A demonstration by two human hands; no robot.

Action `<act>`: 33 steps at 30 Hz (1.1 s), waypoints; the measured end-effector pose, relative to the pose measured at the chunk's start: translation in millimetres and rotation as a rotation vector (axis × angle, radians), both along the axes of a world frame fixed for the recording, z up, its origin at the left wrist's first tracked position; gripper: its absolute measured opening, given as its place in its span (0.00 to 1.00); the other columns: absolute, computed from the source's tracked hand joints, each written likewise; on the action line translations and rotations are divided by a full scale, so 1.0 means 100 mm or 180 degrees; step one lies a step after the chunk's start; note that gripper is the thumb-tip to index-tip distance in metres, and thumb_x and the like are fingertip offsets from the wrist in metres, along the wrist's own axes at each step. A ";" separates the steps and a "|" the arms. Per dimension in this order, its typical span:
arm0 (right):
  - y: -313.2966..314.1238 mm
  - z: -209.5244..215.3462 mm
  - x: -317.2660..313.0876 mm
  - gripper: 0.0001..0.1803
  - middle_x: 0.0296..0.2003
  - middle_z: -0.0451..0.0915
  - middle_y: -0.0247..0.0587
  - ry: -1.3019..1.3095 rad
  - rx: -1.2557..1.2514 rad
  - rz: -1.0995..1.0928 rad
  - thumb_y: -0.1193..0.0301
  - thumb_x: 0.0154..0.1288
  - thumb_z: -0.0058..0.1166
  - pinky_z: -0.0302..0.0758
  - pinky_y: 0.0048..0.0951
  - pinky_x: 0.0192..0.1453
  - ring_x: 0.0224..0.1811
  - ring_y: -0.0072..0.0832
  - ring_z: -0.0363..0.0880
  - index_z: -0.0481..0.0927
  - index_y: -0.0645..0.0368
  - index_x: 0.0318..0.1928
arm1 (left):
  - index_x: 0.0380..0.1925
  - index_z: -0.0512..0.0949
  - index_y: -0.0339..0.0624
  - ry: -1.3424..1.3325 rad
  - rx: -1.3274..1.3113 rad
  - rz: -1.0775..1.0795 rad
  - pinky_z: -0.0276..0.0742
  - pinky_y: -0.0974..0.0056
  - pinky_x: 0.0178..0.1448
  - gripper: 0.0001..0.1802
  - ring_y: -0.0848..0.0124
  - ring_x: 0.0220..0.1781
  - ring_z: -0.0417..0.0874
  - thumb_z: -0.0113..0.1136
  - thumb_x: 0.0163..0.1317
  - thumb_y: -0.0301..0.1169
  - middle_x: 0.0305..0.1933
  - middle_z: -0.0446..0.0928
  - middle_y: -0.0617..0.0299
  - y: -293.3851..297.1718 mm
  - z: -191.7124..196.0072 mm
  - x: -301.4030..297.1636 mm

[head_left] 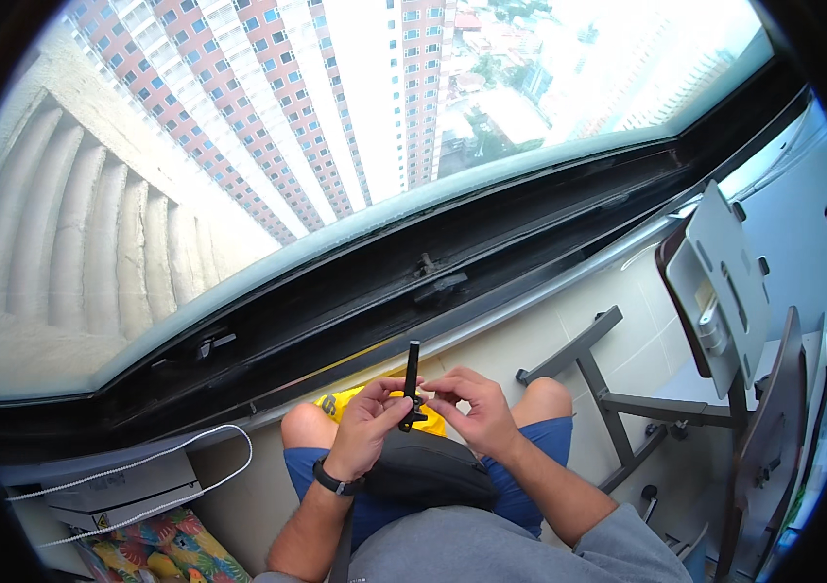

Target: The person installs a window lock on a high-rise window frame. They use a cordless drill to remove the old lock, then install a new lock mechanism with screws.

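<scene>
Person seated by a large window (268, 146), knees up, blue shorts (540, 437), grey top. Both forearms came in from the lower edge and met over the lap.

Left hand (367, 426): closed around the lower end of a slim black stick-like tool (412, 374), fingers curled about it; a dark wristband (334, 479) sat on that wrist. Right hand (472, 408): fingertips pinched at the same lower end, just beside the left fingers, the two hands touching or nearly so. The tool stood almost upright between them, its top rising clear above the knuckles toward the window sill. What sat at the pinch point was too small to make out, possibly a small fitting on the tool.

A black pouch (428, 471) rested on the lap just under the hands. A yellow object (336, 403) showed between the knees, partly hidden behind the hands.

Left of the person: a white cord (190, 457) looped over a grey box (117, 486), a bright patterned bag (166, 549) below it. Right: a grey metal frame (598, 379) on pale floor tiles, and a white bracket plate (724, 287) standing tilted, well apart from the hands.
</scene>
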State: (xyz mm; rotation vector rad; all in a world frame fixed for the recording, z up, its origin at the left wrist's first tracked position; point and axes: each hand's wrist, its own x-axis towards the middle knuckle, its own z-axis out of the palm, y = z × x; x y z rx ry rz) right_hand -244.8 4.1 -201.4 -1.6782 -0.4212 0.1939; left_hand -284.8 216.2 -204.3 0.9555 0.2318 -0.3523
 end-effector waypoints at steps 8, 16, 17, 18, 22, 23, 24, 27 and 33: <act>-0.20 0.52 0.02 0.10 0.36 0.84 0.43 -0.0621 -0.0426 -0.0073 0.82 0.63 0.69 0.83 0.30 0.39 0.38 0.34 0.87 0.88 0.64 0.45 | 0.61 0.78 0.39 -0.0288 0.0079 -0.0835 0.81 0.66 0.64 0.17 0.74 0.56 0.87 0.64 0.75 0.25 0.59 0.84 0.61 -0.19 0.54 0.34; -0.39 0.49 0.02 0.08 0.46 0.83 0.40 0.0366 0.0354 0.0311 0.82 0.69 0.65 0.83 0.27 0.51 0.47 0.27 0.86 0.86 0.66 0.48 | 0.58 0.80 0.38 -0.0341 0.0327 -0.1632 0.82 0.68 0.63 0.17 0.74 0.55 0.87 0.69 0.73 0.30 0.58 0.84 0.60 -0.19 0.79 0.60; -0.39 0.51 0.03 0.09 0.47 0.83 0.39 0.0416 0.0464 0.0330 0.82 0.69 0.65 0.82 0.26 0.52 0.49 0.26 0.86 0.86 0.66 0.49 | 0.59 0.80 0.37 -0.0498 0.0456 -0.1733 0.82 0.66 0.65 0.19 0.73 0.56 0.86 0.70 0.72 0.31 0.60 0.84 0.58 -0.18 0.82 0.63; -0.40 0.54 0.03 0.10 0.49 0.83 0.39 0.0469 0.0612 0.0365 0.83 0.70 0.65 0.82 0.25 0.52 0.50 0.25 0.86 0.87 0.66 0.50 | 0.60 0.80 0.37 -0.0453 0.0412 -0.1777 0.82 0.66 0.65 0.20 0.73 0.56 0.86 0.71 0.72 0.31 0.60 0.83 0.58 -0.18 0.84 0.65; -0.44 0.68 0.08 0.08 0.48 0.82 0.39 0.0512 0.0371 0.0374 0.81 0.70 0.66 0.84 0.24 0.53 0.49 0.23 0.86 0.86 0.66 0.48 | 0.64 0.78 0.38 -0.0456 0.0373 -0.1856 0.82 0.65 0.64 0.23 0.74 0.56 0.86 0.70 0.72 0.32 0.58 0.84 0.60 -0.16 0.94 0.68; -0.45 0.72 0.10 0.08 0.48 0.82 0.37 0.0505 0.0346 0.0404 0.81 0.70 0.66 0.84 0.24 0.53 0.48 0.22 0.86 0.86 0.66 0.48 | 0.64 0.78 0.38 -0.0433 0.0410 -0.1866 0.82 0.65 0.64 0.23 0.74 0.55 0.86 0.70 0.73 0.32 0.58 0.84 0.61 -0.16 0.96 0.68; -0.46 0.75 0.11 0.08 0.47 0.83 0.37 0.0643 0.0365 0.0446 0.81 0.70 0.65 0.84 0.24 0.54 0.48 0.22 0.86 0.86 0.66 0.48 | 0.64 0.78 0.39 -0.0409 0.0443 -0.1881 0.82 0.66 0.64 0.23 0.74 0.55 0.86 0.70 0.73 0.33 0.57 0.84 0.62 -0.15 0.99 0.67; -0.50 0.84 0.16 0.09 0.45 0.84 0.33 0.0910 0.0342 0.0489 0.80 0.72 0.64 0.83 0.25 0.55 0.48 0.22 0.86 0.86 0.64 0.51 | 0.65 0.78 0.41 -0.0533 0.0302 -0.1944 0.82 0.69 0.59 0.23 0.78 0.52 0.86 0.69 0.74 0.35 0.54 0.84 0.64 -0.15 1.08 0.68; -0.58 0.99 0.23 0.12 0.43 0.88 0.37 0.1238 0.0592 0.0673 0.77 0.72 0.66 0.85 0.27 0.54 0.47 0.24 0.88 0.86 0.62 0.53 | 0.66 0.78 0.42 -0.0759 0.0535 -0.2237 0.85 0.67 0.59 0.21 0.74 0.53 0.89 0.62 0.79 0.39 0.52 0.86 0.60 -0.19 1.27 0.73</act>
